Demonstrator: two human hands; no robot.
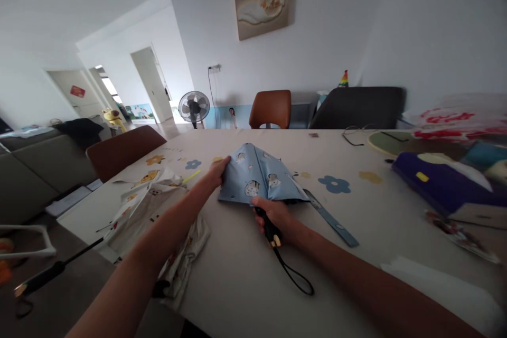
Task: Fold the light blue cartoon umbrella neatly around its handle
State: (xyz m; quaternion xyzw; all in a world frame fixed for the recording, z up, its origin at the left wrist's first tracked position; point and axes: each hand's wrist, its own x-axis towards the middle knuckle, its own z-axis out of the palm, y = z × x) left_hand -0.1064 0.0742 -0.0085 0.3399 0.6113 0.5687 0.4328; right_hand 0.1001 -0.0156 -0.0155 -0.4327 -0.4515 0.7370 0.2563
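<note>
A blue folding umbrella (253, 171) with cartoon animal prints lies partly folded above the table, its canopy loose and pointing away from me. My right hand (273, 216) is closed around its black handle, from which a wrist loop (295, 277) hangs toward me. At the canopy's left edge, my left hand (220, 170) grips the fabric between thumb and fingers. The canopy's blue strap (335, 222) stretches out to the right over the table. A second umbrella (146, 206), beige with prints, lies loosely open at the left table edge, its black handle (41, 279) sticking out past it.
On the right of the table (237, 269) are a purple box (443, 182), a plastic bag (463, 119) and eyeglasses (352, 136). Chairs stand around it, one brown (270, 108) and one black (358, 107) at the far side. A fan (194, 106) stands behind.
</note>
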